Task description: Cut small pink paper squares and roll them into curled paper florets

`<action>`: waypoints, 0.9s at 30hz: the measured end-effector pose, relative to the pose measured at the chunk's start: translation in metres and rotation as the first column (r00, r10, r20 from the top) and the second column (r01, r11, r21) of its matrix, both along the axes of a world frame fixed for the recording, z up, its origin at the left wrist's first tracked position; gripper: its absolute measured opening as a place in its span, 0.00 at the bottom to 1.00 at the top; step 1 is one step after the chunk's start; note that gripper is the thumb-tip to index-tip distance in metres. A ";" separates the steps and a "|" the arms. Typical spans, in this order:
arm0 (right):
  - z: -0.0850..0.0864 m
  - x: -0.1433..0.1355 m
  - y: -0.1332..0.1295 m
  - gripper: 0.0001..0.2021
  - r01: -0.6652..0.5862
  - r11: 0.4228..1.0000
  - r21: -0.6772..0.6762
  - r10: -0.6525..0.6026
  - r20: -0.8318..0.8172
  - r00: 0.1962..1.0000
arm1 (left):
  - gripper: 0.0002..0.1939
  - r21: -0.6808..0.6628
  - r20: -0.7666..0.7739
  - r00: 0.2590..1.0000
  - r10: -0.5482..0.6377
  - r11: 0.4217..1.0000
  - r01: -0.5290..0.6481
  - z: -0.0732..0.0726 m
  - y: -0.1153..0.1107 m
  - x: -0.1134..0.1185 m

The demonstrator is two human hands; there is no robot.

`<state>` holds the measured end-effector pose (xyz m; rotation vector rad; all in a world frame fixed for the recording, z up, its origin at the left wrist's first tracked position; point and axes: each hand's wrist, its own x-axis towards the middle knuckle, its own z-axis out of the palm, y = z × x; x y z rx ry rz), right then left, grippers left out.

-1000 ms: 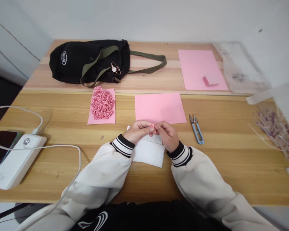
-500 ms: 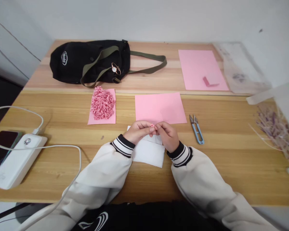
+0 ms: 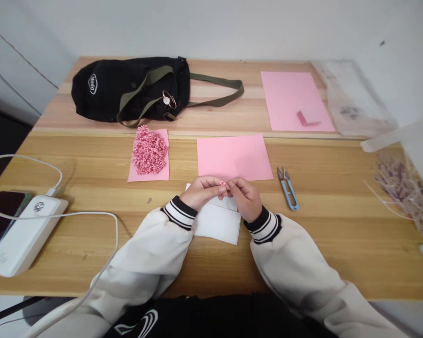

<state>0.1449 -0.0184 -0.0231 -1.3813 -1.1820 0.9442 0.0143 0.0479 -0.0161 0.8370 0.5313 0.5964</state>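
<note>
My left hand (image 3: 204,191) and my right hand (image 3: 246,197) meet over a white sheet (image 3: 216,223), fingertips pinched together. Between them is a small pink beaded piece (image 3: 223,184), gripped by the left fingers; the right fingertips press against its side, and whatever they pinch is too small to tell. Just beyond the hands lies a pink sheet (image 3: 232,155). To the left, a heap of pink beaded stems (image 3: 148,152) rests on a smaller pink sheet (image 3: 134,176). Blue-handled snips (image 3: 288,190) lie to the right with their blades pointing away.
A black bag (image 3: 127,89) with green straps and a watch is at the back left. Another pink sheet (image 3: 292,98) lies at the back right. A white power bank (image 3: 28,237) with a cable sits left, and dried stems (image 3: 400,188) are at the far right.
</note>
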 end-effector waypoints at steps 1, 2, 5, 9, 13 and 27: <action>0.000 0.000 0.000 0.10 -0.001 1.000 0.000 0.001 -0.003 1.000 | 0.11 0.000 0.000 1.000 0.001 1.000 -0.001 0.000 0.000 0.000; -0.001 0.000 0.000 0.11 -0.002 1.000 0.000 0.002 -0.004 1.000 | 0.11 -0.001 0.000 1.000 0.002 1.000 -0.002 0.000 0.000 0.000; -0.002 0.000 0.000 0.11 -0.004 1.000 0.001 0.004 -0.008 1.000 | 0.10 0.000 0.004 1.000 0.002 1.000 -0.002 0.001 0.000 0.000; -0.002 -0.001 0.000 0.10 -0.002 1.000 -0.003 0.002 -0.011 1.000 | 0.09 0.005 0.011 1.000 -0.005 1.000 0.005 0.000 0.000 0.000; -0.003 0.000 0.000 0.10 -0.005 1.000 0.004 0.005 0.007 1.000 | 0.09 0.007 0.019 1.000 -0.005 1.000 0.005 -0.001 0.000 0.000; -0.002 -0.001 -0.002 0.10 -0.015 1.000 0.018 0.013 0.083 0.996 | 0.11 0.005 0.003 1.000 0.002 1.000 -0.002 0.003 0.000 0.000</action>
